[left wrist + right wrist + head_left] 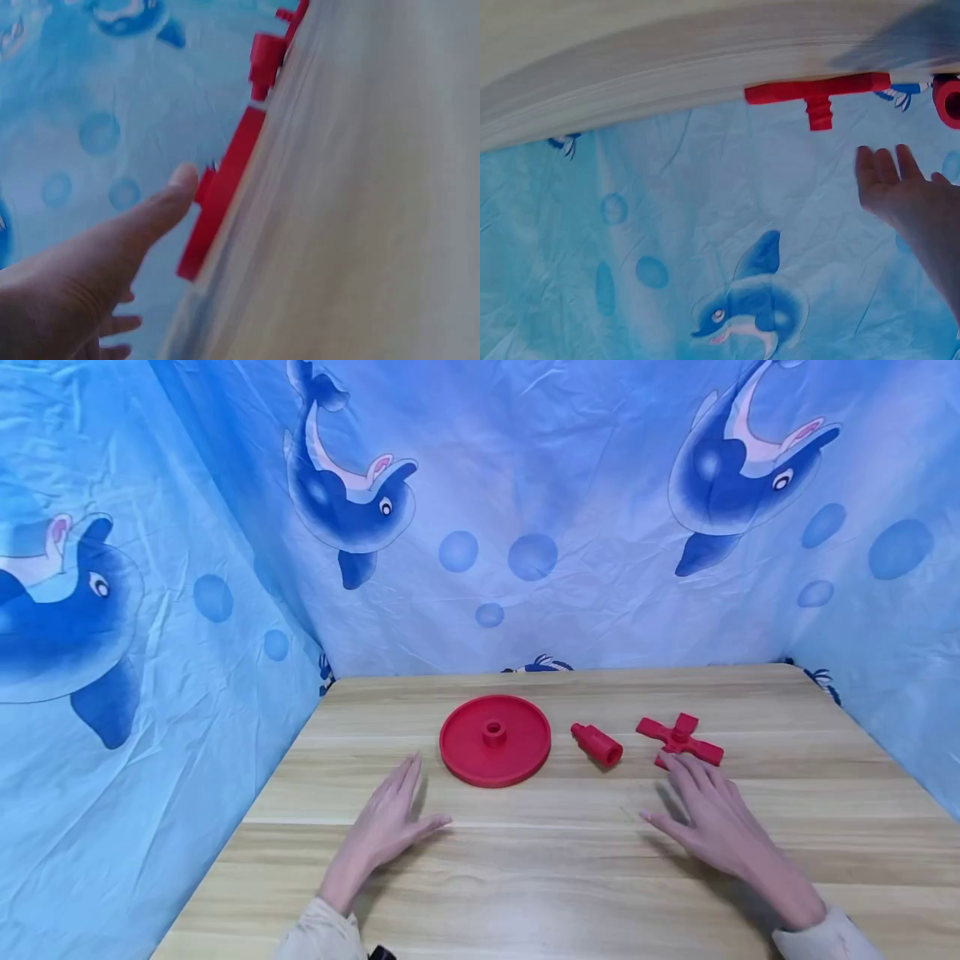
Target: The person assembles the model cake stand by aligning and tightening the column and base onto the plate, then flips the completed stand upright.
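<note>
- One disc [495, 764], 2 o'clock from left hand [386, 823]
- One peg [597, 745], 3 o'clock from disc
- One cross [680, 740], 11 o'clock from right hand [709, 821]
- Both hands are empty, fingers loosely extended

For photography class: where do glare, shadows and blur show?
Head view: glare on the tabletop near the bottom edge, shadows beside the left hand and right hand; left wrist view: tabletop blurred; right wrist view: dark shadow on the tabletop, upper right.

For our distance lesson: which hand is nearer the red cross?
Right: the right hand is just in front of the red cross; the left hand is farther left, near the red disc.
</note>
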`<action>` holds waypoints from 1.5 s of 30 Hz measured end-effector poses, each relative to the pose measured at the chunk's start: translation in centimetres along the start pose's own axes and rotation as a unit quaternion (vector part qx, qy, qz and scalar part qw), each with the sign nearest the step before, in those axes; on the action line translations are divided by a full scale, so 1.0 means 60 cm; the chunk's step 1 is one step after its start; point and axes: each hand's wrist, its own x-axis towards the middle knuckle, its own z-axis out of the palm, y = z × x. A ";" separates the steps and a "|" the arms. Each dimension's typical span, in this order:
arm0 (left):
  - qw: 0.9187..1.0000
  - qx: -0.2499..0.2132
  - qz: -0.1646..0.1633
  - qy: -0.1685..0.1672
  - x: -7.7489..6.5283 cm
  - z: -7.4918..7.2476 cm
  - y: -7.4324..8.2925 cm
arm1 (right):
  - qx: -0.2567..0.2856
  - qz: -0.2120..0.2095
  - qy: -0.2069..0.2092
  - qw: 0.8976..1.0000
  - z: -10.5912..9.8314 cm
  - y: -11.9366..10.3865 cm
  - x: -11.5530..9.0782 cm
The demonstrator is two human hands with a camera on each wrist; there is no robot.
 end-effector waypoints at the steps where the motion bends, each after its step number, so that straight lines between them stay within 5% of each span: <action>1: 1.000 -0.027 -0.007 -0.006 0.009 0.003 -0.006 | 0.013 0.001 0.004 1.000 0.003 0.000 0.008; 7: 0.987 -0.146 -0.057 -0.032 0.054 0.019 -0.034 | 0.061 0.030 0.011 0.998 0.022 0.001 0.052; 19: 0.980 -0.184 -0.068 -0.039 0.118 0.036 -0.048 | 0.095 0.055 -0.019 0.994 0.052 -0.001 0.107; 45: 0.974 -0.215 -0.058 -0.035 0.143 0.049 -0.062 | 0.125 0.080 -0.034 0.988 0.074 -0.007 0.138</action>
